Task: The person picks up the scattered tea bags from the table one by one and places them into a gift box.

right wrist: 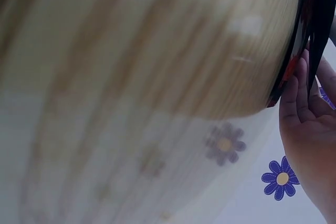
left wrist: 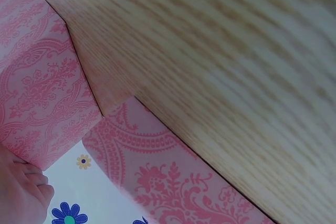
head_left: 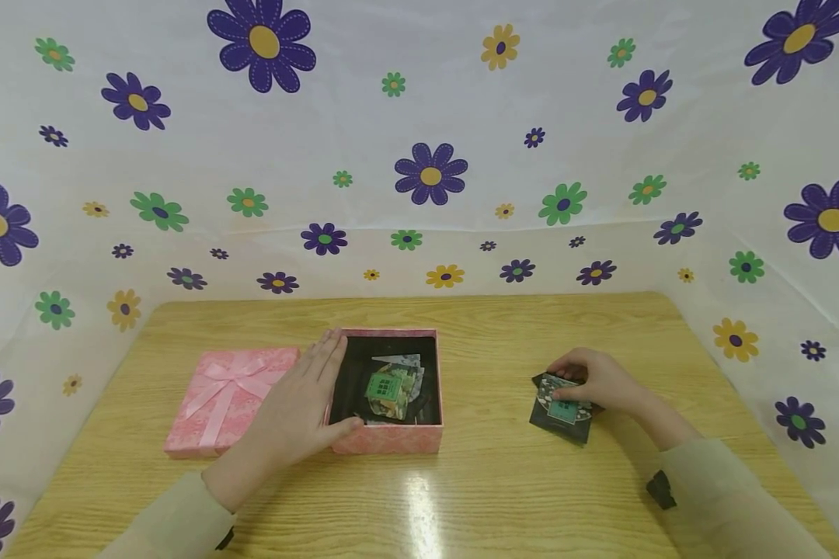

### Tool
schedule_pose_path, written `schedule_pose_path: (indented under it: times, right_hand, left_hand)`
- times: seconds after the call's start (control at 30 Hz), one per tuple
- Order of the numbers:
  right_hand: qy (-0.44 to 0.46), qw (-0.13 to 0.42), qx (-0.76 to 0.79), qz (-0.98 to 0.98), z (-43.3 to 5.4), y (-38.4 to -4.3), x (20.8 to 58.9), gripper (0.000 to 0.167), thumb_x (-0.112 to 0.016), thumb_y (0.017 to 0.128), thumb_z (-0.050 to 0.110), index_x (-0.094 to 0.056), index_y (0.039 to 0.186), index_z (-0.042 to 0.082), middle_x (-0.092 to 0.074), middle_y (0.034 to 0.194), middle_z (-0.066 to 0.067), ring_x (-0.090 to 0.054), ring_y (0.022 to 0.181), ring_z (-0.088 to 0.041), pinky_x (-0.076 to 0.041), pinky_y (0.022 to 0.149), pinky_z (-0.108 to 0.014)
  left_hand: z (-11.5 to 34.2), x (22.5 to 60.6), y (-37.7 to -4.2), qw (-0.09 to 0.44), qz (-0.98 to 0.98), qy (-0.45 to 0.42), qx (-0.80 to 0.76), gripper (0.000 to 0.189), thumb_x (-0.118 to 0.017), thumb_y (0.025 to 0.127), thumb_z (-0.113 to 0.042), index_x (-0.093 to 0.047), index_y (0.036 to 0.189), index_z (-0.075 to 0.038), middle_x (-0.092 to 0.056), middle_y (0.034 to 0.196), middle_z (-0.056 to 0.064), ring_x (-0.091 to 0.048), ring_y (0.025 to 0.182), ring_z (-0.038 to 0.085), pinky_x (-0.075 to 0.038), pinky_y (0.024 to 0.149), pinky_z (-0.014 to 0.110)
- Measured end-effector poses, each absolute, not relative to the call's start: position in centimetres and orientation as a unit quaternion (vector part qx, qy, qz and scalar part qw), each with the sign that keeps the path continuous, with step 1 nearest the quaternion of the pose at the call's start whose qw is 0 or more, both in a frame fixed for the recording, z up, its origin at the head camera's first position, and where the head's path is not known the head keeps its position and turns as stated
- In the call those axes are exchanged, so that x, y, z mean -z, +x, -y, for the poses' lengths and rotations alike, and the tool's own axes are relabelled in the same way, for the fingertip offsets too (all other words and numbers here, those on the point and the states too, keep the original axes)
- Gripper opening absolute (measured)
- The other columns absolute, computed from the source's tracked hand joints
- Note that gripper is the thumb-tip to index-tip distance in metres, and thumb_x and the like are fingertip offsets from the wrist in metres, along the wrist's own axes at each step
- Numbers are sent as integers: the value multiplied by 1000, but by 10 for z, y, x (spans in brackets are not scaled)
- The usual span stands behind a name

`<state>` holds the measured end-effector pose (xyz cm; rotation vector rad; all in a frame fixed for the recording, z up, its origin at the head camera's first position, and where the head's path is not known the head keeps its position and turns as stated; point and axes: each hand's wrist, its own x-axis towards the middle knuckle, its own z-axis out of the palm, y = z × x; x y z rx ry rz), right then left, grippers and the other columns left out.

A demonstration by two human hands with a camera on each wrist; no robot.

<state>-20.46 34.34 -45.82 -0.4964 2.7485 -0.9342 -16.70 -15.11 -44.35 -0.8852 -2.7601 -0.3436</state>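
My left hand lies along the left side of an uncovered pink box, its fingers straight and its thumb over the front corner. Inside the box's black interior is a small pile of printed paper pieces, the top one bearing a green label. On the right, my right hand pinches a few dark flat packets with a patterned front and a green label. In the right wrist view the packets appear edge-on between fingers and thumb, fanned slightly apart.
A pink lid with a ribbon bow lies left of the box, partly behind my left forearm. Both stand on a wood-grain table. A white flowered cloth encloses the back and sides.
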Motion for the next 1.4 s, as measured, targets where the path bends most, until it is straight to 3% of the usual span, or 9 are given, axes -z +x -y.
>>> schedule_pose_path:
  times: [0.57,1.1,1.4]
  right_hand:
    - [-154,116,320,-928,-337,-203,453,33,-86,90,20,-75,115,1,-72,103,-7,-63,87,-6,-55,76,-22]
    - [-138,108,347,-921,-337,-202,450,7,-76,98,10,-74,102,4,-73,93,-4,-60,79,-2,-53,70,-21]
    - [-150,111,347,-919,-335,-209,422,10,-73,100,10,-76,104,2,-76,94,-6,-60,76,-1,-54,68,-22]
  left_hand:
    - [151,443,-169,99,943,-293,121,113,-70,88,-63,-22,167,3,-21,177,19,-25,164,38,-30,131,54]
    - [152,444,-167,103,942,-296,124,114,-71,88,-63,-23,167,4,-22,177,20,-26,164,38,-30,131,55]
    - [152,444,-167,98,944,-293,118,114,-70,88,-64,-22,167,4,-20,177,19,-25,164,38,-30,131,54]
